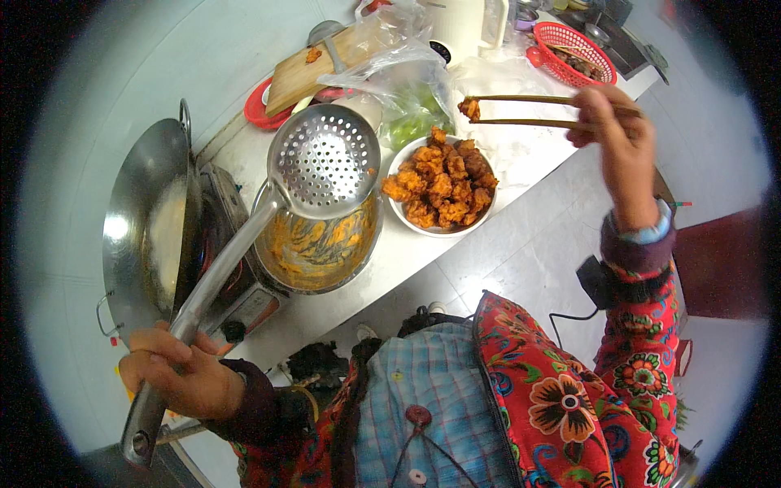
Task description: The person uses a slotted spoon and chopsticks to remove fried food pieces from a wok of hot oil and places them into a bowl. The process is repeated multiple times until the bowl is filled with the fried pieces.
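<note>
My left hand [180, 372] grips the long handle of a metal perforated skimmer [324, 160]. The skimmer's round head is over a metal mixing bowl [317, 280] smeared with orange batter; one small crumb clings near its rim. In my right hand [622, 140] is a pair of wooden chopsticks [525, 122], their tips apart. Between those tips is a small fried piece [470, 110]. Below and left of it stands a white bowl [448, 232] heaped with browned fried chunks [445, 180]. To the left, a wok [137, 183] with pale oil in it sits on a stove.
Behind the bowls are a plastic bag of green vegetables [418, 116], a wooden cutting board [293, 76] over a red basin [253, 107], and a cream electric kettle [460, 27]. A red basket [552, 36] lies at the far right. The stove [247, 311] borders the mixing bowl.
</note>
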### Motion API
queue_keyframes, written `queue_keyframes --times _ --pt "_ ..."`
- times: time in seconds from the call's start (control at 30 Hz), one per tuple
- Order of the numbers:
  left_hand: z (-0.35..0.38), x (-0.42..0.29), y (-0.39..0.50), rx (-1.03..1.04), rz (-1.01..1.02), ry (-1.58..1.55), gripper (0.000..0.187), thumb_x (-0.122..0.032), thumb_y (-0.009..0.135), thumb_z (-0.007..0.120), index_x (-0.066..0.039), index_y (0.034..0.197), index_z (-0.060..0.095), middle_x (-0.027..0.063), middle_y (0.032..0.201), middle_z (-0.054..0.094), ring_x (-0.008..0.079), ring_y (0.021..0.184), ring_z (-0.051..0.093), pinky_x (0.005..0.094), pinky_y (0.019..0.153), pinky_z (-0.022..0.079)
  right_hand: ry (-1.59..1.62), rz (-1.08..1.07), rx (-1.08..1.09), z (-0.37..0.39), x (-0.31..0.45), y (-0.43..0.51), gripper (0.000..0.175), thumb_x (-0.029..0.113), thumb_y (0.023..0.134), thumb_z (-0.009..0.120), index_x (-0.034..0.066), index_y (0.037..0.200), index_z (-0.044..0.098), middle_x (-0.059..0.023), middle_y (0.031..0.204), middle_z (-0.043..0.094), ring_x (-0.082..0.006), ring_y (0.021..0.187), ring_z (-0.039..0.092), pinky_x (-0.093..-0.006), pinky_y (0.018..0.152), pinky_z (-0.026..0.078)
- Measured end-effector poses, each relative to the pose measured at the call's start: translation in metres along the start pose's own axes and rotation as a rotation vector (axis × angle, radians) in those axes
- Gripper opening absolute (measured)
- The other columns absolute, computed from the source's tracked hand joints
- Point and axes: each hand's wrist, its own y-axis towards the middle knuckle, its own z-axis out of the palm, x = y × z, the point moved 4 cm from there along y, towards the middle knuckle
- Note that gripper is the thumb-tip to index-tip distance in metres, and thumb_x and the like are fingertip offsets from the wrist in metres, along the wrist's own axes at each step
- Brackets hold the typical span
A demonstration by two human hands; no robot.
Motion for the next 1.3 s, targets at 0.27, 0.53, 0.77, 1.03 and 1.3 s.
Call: queue_keyframes --times 0.27,0.53,0.77,1.03,1.3 --pt "-0.009 0.000 -0.001 0.076 0.033 -0.077 0.023 -0.026 0.090 0.038 -0.011 0.073 0.034 0.0026 0.061 0.032 0.0064 0.041 0.028 0.0167 0.029 0.032 0.188 0.216 0.074 0.015 -0.004 -0.009 0.031 0.028 0.086 0.049 -0.0013 0.080 0.058 -0.0047 0.065 0.052 -0.0138 0.049 0.056 -0.0213 0.045 0.046" --pt "-0.037 -0.003 -0.005 -0.026 -0.020 0.033 0.027 -0.029 0.090 0.039 -0.012 0.070 0.032 0.0020 0.059 0.032 0.0063 0.041 0.028 0.0167 0.030 0.031 0.171 0.306 0.220 0.065 -0.020 -0.001 0.029 0.028 0.087 0.047 0.0012 0.081 0.055 -0.0043 0.068 0.054 -0.0140 0.055 0.059 -0.0207 0.046 0.046" --pt "-0.057 -0.009 -0.007 -0.073 -0.002 0.159 0.026 -0.031 0.090 0.036 -0.015 0.069 0.032 0.0003 0.059 0.030 0.0070 0.046 0.030 0.0170 0.033 0.028 0.225 0.170 0.189 0.041 -0.005 0.015 0.028 0.028 0.085 0.051 0.0005 0.081 0.057 -0.0046 0.066 0.053 -0.0159 0.054 0.059 -0.0220 0.046 0.046" --pt "-0.079 -0.026 -0.005 -0.257 -0.020 0.357 0.027 -0.033 0.090 0.033 -0.014 0.070 0.031 -0.0032 0.064 0.028 0.0069 0.059 0.035 0.0194 0.059 0.042 0.141 0.326 -0.008 0.027 -0.044 0.015 0.028 0.024 0.085 0.051 -0.0025 0.078 0.056 -0.0065 0.066 0.055 -0.0177 0.055 0.060 -0.0248 0.049 0.050" --pt "-0.104 -0.025 0.001 -0.176 -0.006 0.084 0.026 -0.026 0.091 0.034 -0.013 0.069 0.027 -0.0016 0.066 0.027 0.0088 0.060 0.032 0.0246 0.059 0.041 0.233 0.290 0.091 0.017 -0.078 0.003 0.025 0.027 0.085 0.052 0.0025 0.082 0.056 -0.0068 0.068 0.056 -0.0171 0.059 0.060 -0.0255 0.055 0.049"
